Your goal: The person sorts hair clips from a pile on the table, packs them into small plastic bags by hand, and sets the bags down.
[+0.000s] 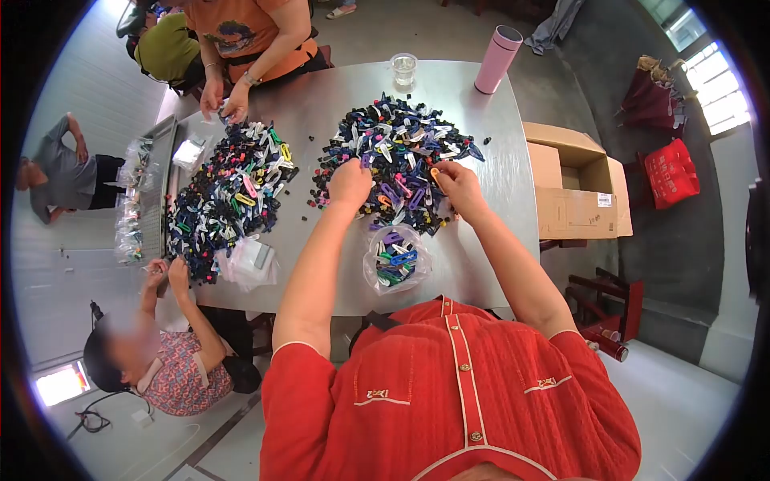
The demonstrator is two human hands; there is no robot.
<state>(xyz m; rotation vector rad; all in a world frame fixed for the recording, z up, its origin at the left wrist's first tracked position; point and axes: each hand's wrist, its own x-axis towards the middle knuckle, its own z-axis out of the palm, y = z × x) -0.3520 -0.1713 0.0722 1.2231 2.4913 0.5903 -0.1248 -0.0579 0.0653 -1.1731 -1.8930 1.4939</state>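
A big heap of small plastic clips [393, 144], mostly black and dark blue with some white, purple, pink and yellow, lies on the metal table [489, 256] before me. My left hand [350, 186] is at the heap's left front, its fingertips closed on a purple clip [366, 161]. At the right side of the heap, my right hand [464, 191] pinches an orange clip [435, 175]. Between my forearms, close to the table's near edge, sits an open clear plastic bag [425, 263] with blue, green, purple and white clips inside.
Left of my heap lies a second clip heap [233, 180], worked by two people's hands. A clear cup [404, 72] and pink bottle [498, 60] stand at the far edge. An open cardboard box [573, 210] is beyond the right edge. A plastic bag [247, 264] lies left.
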